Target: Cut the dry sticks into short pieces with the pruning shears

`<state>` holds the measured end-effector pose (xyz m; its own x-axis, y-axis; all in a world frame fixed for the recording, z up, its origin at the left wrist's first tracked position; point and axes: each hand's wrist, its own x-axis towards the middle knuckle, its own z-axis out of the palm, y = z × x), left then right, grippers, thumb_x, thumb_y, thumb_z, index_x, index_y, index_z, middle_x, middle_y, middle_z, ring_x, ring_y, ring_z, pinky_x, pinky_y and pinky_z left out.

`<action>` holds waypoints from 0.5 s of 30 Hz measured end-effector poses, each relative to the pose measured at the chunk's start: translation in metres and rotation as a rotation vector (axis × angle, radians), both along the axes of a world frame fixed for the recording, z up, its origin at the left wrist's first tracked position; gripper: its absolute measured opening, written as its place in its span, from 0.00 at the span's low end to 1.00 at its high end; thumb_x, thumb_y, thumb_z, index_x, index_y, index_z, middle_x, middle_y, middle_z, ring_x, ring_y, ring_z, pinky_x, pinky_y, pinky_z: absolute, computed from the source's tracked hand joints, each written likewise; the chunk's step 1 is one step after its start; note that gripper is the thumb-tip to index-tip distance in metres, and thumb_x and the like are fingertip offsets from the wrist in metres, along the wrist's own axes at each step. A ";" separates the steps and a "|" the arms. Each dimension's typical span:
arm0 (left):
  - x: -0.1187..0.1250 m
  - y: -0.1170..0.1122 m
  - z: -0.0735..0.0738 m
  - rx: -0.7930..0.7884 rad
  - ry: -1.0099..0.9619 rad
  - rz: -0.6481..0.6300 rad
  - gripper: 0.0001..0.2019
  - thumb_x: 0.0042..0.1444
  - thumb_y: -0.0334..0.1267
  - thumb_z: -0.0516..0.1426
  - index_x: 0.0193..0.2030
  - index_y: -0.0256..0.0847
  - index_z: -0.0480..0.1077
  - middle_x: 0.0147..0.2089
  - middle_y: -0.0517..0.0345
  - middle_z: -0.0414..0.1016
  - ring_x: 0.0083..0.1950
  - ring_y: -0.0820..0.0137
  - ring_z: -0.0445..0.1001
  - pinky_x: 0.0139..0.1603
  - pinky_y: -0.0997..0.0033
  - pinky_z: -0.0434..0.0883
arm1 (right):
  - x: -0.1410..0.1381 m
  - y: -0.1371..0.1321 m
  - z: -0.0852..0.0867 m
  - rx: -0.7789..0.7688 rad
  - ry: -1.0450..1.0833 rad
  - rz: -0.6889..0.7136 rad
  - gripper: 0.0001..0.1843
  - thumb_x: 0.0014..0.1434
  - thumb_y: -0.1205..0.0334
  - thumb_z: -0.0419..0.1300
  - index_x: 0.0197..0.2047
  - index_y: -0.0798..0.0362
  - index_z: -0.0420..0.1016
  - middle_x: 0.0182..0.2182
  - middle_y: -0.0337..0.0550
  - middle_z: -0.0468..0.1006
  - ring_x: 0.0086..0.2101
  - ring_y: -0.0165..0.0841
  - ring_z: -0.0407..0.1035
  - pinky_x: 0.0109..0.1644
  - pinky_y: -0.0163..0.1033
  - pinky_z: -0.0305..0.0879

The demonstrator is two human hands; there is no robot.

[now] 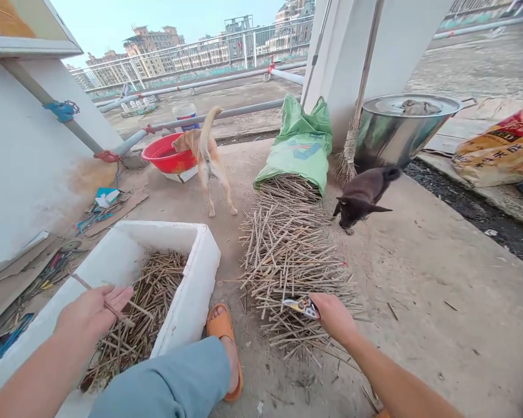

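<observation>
My left hand [93, 310] hovers over the white foam box [203, 264], its fingers loosely spread, with a thin stick [96, 295] lying across the palm and slipping off. The box holds a heap of cut sticks [150, 302]. My right hand [333, 316] is closed on a pair of pruning shears [303, 306], low over the near edge of a wide pile of sticks [287, 255] on the concrete. My leg in blue trousers and an orange sandal [224, 342] rest between box and pile.
A green sack [300, 145] spills the sticks. A tan dog [207, 157] stands at a red basin [163, 154]; a dark dog [361, 197] sniffs beside a broom and a steel pot [396, 128]. Tools lie along the left wall. A printed sack [501, 148] lies right.
</observation>
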<state>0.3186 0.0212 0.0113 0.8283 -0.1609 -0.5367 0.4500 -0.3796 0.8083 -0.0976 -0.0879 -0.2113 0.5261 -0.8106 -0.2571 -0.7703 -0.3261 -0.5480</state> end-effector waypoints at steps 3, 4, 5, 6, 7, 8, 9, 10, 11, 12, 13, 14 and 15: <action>-0.053 -0.018 0.007 -0.222 0.109 -0.109 0.11 0.59 0.25 0.43 0.29 0.36 0.60 0.17 0.70 0.56 0.17 0.86 0.53 0.18 0.88 0.53 | -0.012 0.010 0.024 0.076 -0.044 -0.030 0.09 0.47 0.75 0.51 0.27 0.52 0.67 0.27 0.39 0.70 0.31 0.33 0.62 0.36 0.37 0.51; -0.077 -0.024 0.009 -0.318 0.205 -0.164 0.09 0.58 0.25 0.45 0.29 0.36 0.61 0.17 0.70 0.53 0.15 0.85 0.50 0.16 0.86 0.50 | -0.015 0.017 0.033 0.115 -0.055 -0.059 0.07 0.47 0.73 0.52 0.26 0.52 0.66 0.24 0.37 0.69 0.28 0.32 0.61 0.33 0.37 0.51; -0.104 -0.030 0.011 -0.392 0.287 -0.196 0.07 0.56 0.25 0.47 0.30 0.36 0.61 0.17 0.70 0.53 0.15 0.84 0.50 0.15 0.84 0.49 | -0.018 0.025 0.043 0.157 -0.068 -0.096 0.05 0.47 0.71 0.52 0.24 0.52 0.65 0.21 0.36 0.67 0.25 0.31 0.60 0.30 0.36 0.50; -0.131 -0.033 0.010 -0.438 0.374 -0.217 0.05 0.55 0.25 0.48 0.30 0.35 0.61 0.18 0.68 0.54 0.16 0.83 0.52 0.15 0.82 0.51 | -0.021 0.036 0.053 0.199 -0.085 -0.140 0.04 0.48 0.69 0.52 0.24 0.52 0.65 0.19 0.34 0.65 0.23 0.30 0.58 0.28 0.35 0.50; -0.158 -0.034 0.008 -0.433 0.457 -0.226 0.05 0.53 0.24 0.48 0.31 0.35 0.62 0.19 0.67 0.56 0.17 0.83 0.54 0.15 0.82 0.52 | -0.023 0.048 0.063 0.239 -0.109 -0.189 0.04 0.49 0.66 0.52 0.25 0.53 0.66 0.18 0.33 0.64 0.21 0.29 0.57 0.27 0.34 0.51; -0.183 -0.033 0.004 -0.427 0.529 -0.255 0.06 0.52 0.23 0.48 0.32 0.34 0.63 0.20 0.66 0.57 0.17 0.82 0.55 0.16 0.81 0.53 | -0.024 0.061 0.071 0.271 -0.136 -0.239 0.06 0.52 0.63 0.52 0.27 0.53 0.67 0.18 0.33 0.64 0.20 0.28 0.57 0.26 0.33 0.52; -0.206 -0.029 -0.002 -0.392 0.585 -0.292 0.07 0.52 0.23 0.47 0.33 0.34 0.63 0.21 0.65 0.57 0.18 0.82 0.56 0.16 0.81 0.53 | -0.024 0.075 0.080 0.292 -0.159 -0.285 0.09 0.54 0.60 0.51 0.30 0.53 0.68 0.19 0.33 0.65 0.20 0.28 0.58 0.25 0.33 0.54; -0.226 -0.024 -0.010 -0.338 0.633 -0.321 0.07 0.52 0.23 0.48 0.34 0.34 0.63 0.22 0.64 0.60 0.19 0.81 0.58 0.18 0.81 0.56 | -0.022 0.089 0.088 0.306 -0.193 -0.339 0.12 0.56 0.56 0.49 0.34 0.54 0.69 0.20 0.35 0.68 0.21 0.29 0.60 0.25 0.33 0.56; -0.243 -0.018 -0.018 -0.279 0.677 -0.353 0.05 0.52 0.24 0.49 0.35 0.34 0.64 0.25 0.61 0.63 0.21 0.80 0.62 0.21 0.79 0.60 | -0.020 0.102 0.096 0.323 -0.255 -0.409 0.16 0.56 0.52 0.49 0.37 0.55 0.70 0.22 0.37 0.70 0.22 0.30 0.62 0.26 0.33 0.58; -0.256 -0.010 -0.026 -0.222 0.719 -0.389 0.04 0.53 0.26 0.50 0.35 0.34 0.64 0.28 0.58 0.67 0.24 0.78 0.66 0.25 0.77 0.64 | -0.016 0.114 0.103 0.347 -0.348 -0.491 0.19 0.56 0.49 0.50 0.38 0.55 0.70 0.24 0.40 0.72 0.23 0.31 0.64 0.26 0.34 0.60; -0.267 -0.003 -0.033 -0.186 0.762 -0.445 0.04 0.53 0.28 0.51 0.36 0.35 0.64 0.31 0.55 0.69 0.27 0.76 0.69 0.28 0.75 0.66 | -0.010 0.124 0.112 0.378 -0.466 -0.575 0.21 0.54 0.46 0.52 0.39 0.56 0.71 0.25 0.42 0.74 0.25 0.33 0.66 0.28 0.35 0.63; -0.275 0.003 -0.039 -0.174 0.806 -0.503 0.04 0.54 0.29 0.51 0.36 0.35 0.64 0.33 0.53 0.70 0.30 0.73 0.71 0.30 0.73 0.67 | -0.003 0.132 0.120 0.417 -0.600 -0.649 0.23 0.52 0.44 0.55 0.38 0.56 0.73 0.27 0.44 0.75 0.27 0.35 0.68 0.30 0.37 0.65; -0.280 0.008 -0.043 -0.192 0.847 -0.561 0.04 0.54 0.29 0.50 0.36 0.35 0.64 0.33 0.52 0.71 0.31 0.72 0.71 0.32 0.71 0.68 | 0.005 0.138 0.129 0.452 -0.726 -0.707 0.23 0.49 0.44 0.59 0.38 0.56 0.74 0.29 0.46 0.77 0.30 0.37 0.70 0.34 0.38 0.67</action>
